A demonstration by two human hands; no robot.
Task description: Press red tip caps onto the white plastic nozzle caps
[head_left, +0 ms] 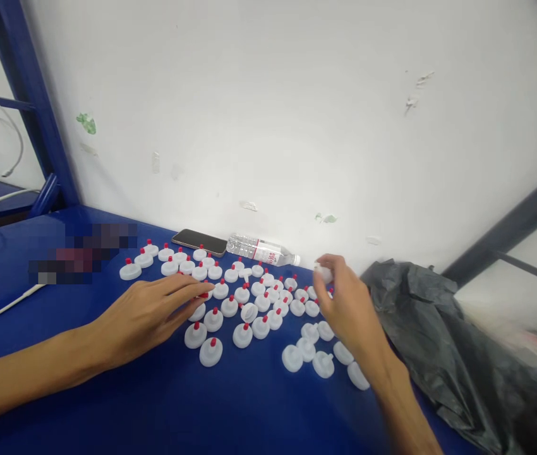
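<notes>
Faces a white wall [268, 114] over a blue table [230, 411]. With the right hand [351, 309], at four o'clock from the view's centre, pinches a white cap [324, 273], fingers opened just to its width. Looks like light, stiff plastic, probably a bit slick, hardly fragile; best taken by the rim. With the left hand [143, 316], at eight o'clock, rests fingertips at a red-tipped cap [205, 296]; cannot tell whether gripping or merely touching. Farther out: more red-tipped caps [242, 335] at six, plain caps [292, 358] at five, a bottle [272, 253] at six, a phone [199, 241] near nine, a black bag [429, 335] at four.
</notes>
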